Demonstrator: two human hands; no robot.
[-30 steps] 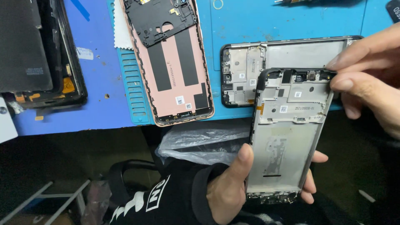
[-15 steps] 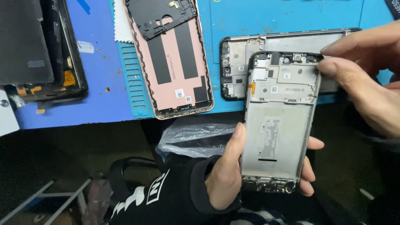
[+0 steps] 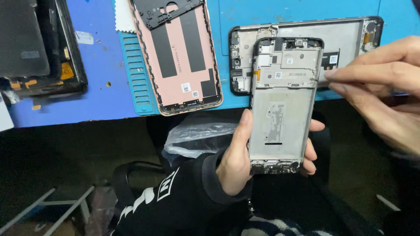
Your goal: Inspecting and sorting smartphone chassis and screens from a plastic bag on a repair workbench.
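My left hand [image 3: 236, 161], in a black sleeve with white marks, grips a bare grey phone mid-frame [image 3: 282, 113] upright by its lower half, inner side facing me. Small boards and a sticker sit in its upper part. My right hand [image 3: 385, 96] comes in from the right with its fingers stretched out. Their tips are at the frame's upper right edge, and I see nothing between them. Behind the held frame a second, similar frame [image 3: 345, 39] lies sideways on the blue mat [image 3: 105, 100].
A pink phone back cover [image 3: 179, 57] with a black inner plate lies on the mat to the left. At the far left is an opened dark phone [image 3: 35, 48]. A crumpled clear plastic bag [image 3: 197, 135] sits below the mat's front edge. A white cloth [image 3: 124, 17] shows at the top.
My right hand has left the top edge of the held frame and drawn down to its upper right side. My left hand has shifted the frame slightly left.
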